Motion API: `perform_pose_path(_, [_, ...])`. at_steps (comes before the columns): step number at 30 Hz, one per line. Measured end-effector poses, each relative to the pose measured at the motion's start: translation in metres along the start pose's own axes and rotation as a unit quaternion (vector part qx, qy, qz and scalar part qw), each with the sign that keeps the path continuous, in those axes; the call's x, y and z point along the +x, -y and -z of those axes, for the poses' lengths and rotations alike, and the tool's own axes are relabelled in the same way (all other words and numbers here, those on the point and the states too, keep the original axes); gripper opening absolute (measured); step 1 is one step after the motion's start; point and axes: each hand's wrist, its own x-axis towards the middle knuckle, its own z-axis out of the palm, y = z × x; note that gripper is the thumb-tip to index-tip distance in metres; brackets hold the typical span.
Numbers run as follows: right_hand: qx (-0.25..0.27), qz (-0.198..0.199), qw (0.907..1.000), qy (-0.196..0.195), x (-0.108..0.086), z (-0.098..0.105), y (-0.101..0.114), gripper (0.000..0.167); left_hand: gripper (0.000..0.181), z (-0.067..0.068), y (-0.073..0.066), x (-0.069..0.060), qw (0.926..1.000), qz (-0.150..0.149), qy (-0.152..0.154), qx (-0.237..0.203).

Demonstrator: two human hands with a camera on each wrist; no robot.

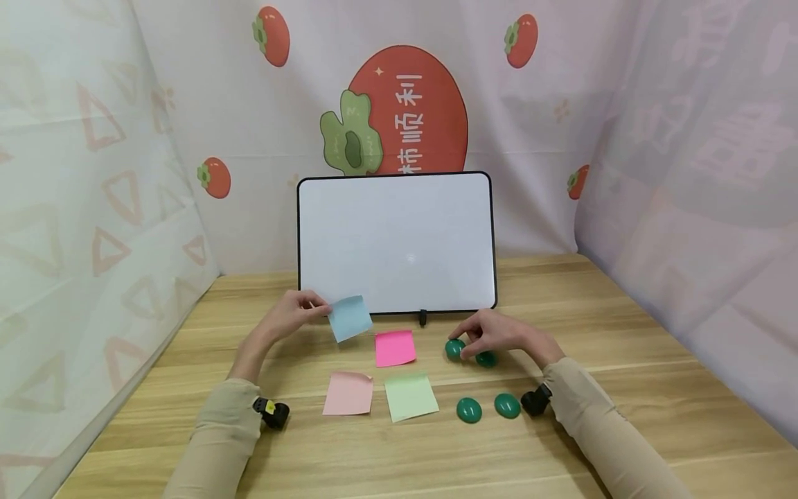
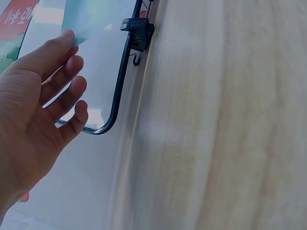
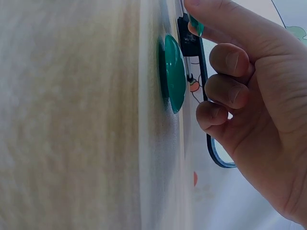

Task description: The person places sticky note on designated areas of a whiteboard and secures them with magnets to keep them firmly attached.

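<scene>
My left hand [image 1: 291,315] pinches a light blue sticky note [image 1: 350,319] by its left edge, between thumb and finger. The note hangs in front of the lower left part of the whiteboard [image 1: 396,242]. On the right, my right hand [image 1: 499,331] pinches a round green magnet [image 1: 455,349] between thumb and index finger. A second green magnet [image 3: 175,74] lies on the table under that hand. In the right wrist view, the remaining fingers are curled, and only part of the pinched magnet [image 3: 196,26] shows.
Three sticky notes lie on the table: hot pink [image 1: 395,348], pale pink [image 1: 349,394] and light green [image 1: 411,397]. Two more green magnets [image 1: 469,410] sit near the right forearm. A black clip [image 1: 423,318] is at the board's bottom edge. Printed cloth [image 1: 536,104] hangs behind.
</scene>
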Motion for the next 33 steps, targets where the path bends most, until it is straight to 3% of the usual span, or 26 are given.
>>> perform_pose_path(5, [-0.002,-0.009,1.0,0.0,0.0,0.003,0.002,0.035,0.02,0.002,-0.004,0.004,0.9992,-0.008,-0.039,0.007])
perform_pose_path(12, [-0.003,-0.012,0.9999,0.0,-0.001,0.005,0.001,0.036,0.023,0.004,-0.009,0.006,0.997,0.011,-0.075,0.015])
perform_pose_path(22, [0.001,-0.006,1.0,-0.004,-0.003,0.004,-0.003,0.037,0.026,0.009,-0.015,0.013,0.997,0.017,-0.063,0.041])
perform_pose_path(29, [-0.003,-0.01,0.9999,-0.007,0.0,0.001,-0.003,0.037,0.024,0.021,-0.021,0.028,0.9948,-0.005,-0.07,0.073])
perform_pose_path(33, [-0.003,-0.012,0.9999,-0.007,0.0,0.0,-0.002,0.036,0.025,0.025,-0.024,0.036,0.9933,0.0,-0.07,0.092])
